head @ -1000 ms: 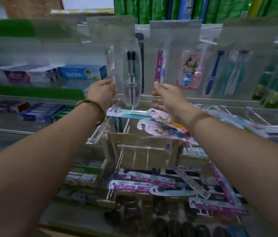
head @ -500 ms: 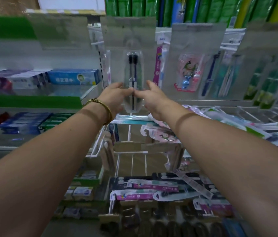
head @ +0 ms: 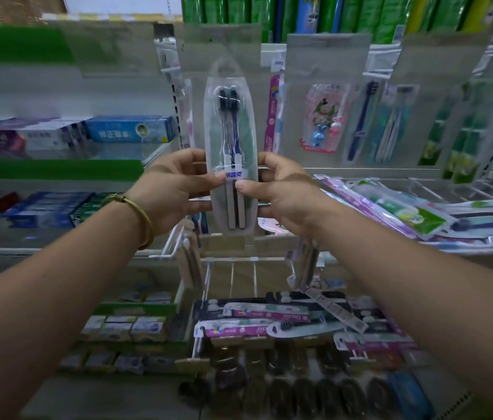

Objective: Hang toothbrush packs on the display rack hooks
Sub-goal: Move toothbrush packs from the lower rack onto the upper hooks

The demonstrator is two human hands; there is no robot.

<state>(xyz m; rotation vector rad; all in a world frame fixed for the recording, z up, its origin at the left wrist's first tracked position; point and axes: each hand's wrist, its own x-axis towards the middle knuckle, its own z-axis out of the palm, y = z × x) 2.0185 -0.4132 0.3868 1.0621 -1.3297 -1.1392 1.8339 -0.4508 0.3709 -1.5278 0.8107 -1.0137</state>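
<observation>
A clear blister pack of two dark-bristled toothbrushes (head: pixel 231 125) stands upright in front of the display rack. My left hand (head: pixel 172 189) grips its left edge, thumb on the front by the blue label. My right hand (head: pixel 284 192) grips its right edge the same way. The pack's top reaches a clear hanging pack sleeve (head: pixel 224 40) on the rack; I cannot tell whether it sits on a hook. More toothbrush packs (head: pixel 324 116) hang to the right.
Loose toothbrush packs (head: pixel 414 213) lie piled on the wire shelf at right. White wire hooks (head: pixel 178 241) stick out below my hands. Pink packs (head: pixel 254 322) lie on a lower shelf. Toothpaste boxes (head: pixel 130 130) fill the shelves at left.
Both hands have closed in on the two-brush pack and now hold it by its sides. The pack looks larger and closer, and the view has shifted slightly up.
</observation>
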